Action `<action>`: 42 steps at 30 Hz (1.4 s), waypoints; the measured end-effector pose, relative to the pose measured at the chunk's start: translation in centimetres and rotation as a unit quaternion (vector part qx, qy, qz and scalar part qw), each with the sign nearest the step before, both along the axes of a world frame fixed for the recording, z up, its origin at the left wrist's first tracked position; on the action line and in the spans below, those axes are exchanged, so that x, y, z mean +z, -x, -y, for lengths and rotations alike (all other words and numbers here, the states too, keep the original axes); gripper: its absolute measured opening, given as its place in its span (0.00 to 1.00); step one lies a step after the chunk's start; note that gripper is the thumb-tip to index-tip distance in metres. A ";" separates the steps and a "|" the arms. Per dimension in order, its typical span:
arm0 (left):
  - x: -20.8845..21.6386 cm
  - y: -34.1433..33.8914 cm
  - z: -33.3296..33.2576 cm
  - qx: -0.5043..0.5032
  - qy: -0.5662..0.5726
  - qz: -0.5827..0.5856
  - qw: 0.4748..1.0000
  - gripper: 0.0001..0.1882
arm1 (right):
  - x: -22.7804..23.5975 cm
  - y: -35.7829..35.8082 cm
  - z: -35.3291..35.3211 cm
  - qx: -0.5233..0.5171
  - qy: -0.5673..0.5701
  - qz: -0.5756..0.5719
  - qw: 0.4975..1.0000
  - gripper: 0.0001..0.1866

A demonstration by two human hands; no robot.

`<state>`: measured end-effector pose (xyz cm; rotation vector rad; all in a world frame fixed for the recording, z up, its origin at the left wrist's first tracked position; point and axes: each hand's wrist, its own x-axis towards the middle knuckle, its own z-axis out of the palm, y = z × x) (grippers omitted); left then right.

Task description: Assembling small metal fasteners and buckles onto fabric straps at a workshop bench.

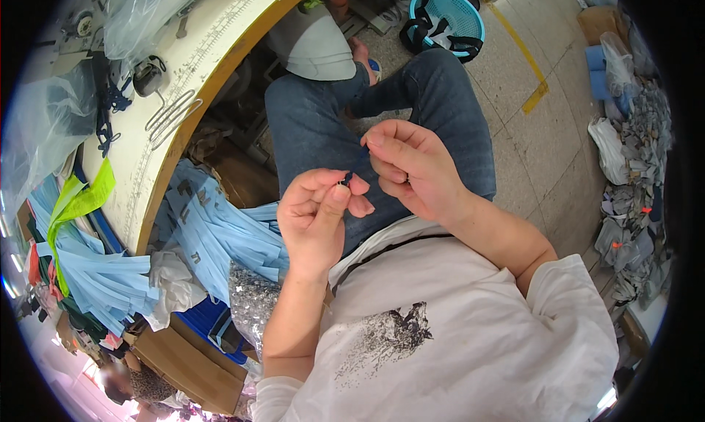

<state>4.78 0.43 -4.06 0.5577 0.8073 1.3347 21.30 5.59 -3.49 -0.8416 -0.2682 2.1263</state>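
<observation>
Above my lap, my left hand pinches a small dark blue piece between thumb and fingers. A pale sliver shows beside the piece at the thumb tip; its kind is too small to tell. My right hand is a little higher and to the right, thumb and forefinger pressed together. Something thin and dark seems to be at those fingertips, but it blends with the jeans behind. The two hands are close together without touching.
A curved white worktable with a wooden edge is at left, bearing a bent wire rack. Light blue fabric strips hang below it. A turquoise basket stands on the floor ahead. Grey fabric scraps pile up at right.
</observation>
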 end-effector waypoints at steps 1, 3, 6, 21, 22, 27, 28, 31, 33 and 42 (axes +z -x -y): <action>-0.1 -0.1 0.0 -0.002 -0.006 0.044 0.999 0.09 | 0.1 0.0 0.1 0.001 -0.005 0.003 1.000 0.07; 0.0 -0.4 0.2 -0.007 0.000 0.106 0.994 0.09 | -0.1 0.3 0.3 0.002 -0.006 0.000 1.000 0.07; 0.9 -0.5 -0.2 -0.034 0.025 0.148 0.988 0.10 | -0.2 0.2 0.2 0.010 -0.025 0.018 0.999 0.07; 1.8 0.8 -2.2 -0.041 -0.044 0.089 0.994 0.12 | 0.1 0.0 -0.7 0.035 0.003 0.010 0.999 0.09; 3.1 1.9 -3.2 -0.013 -0.077 -0.006 0.997 0.12 | -0.2 0.1 -0.5 0.026 0.053 -0.007 0.998 0.10; 13.0 7.4 -13.3 0.248 -0.258 -0.274 0.892 0.14 | -1.0 0.0 0.3 0.081 0.099 -0.086 0.988 0.09; 15.4 8.1 -15.6 0.228 -0.235 -0.319 0.889 0.14 | -0.9 0.1 0.3 0.096 0.102 -0.077 0.987 0.08; 17.8 11.6 -19.5 0.221 -0.196 -0.385 0.874 0.14 | 0.0 0.5 0.4 0.115 0.094 -0.040 0.988 0.09; 18.1 14.0 -19.9 0.225 -0.183 -0.405 0.867 0.14 | -0.1 0.1 0.3 0.115 0.087 -0.028 0.989 0.10; 8.0 25.2 -13.5 0.236 -0.074 -0.768 0.591 0.11 | -0.8 0.4 0.0 0.180 0.076 0.006 0.981 0.13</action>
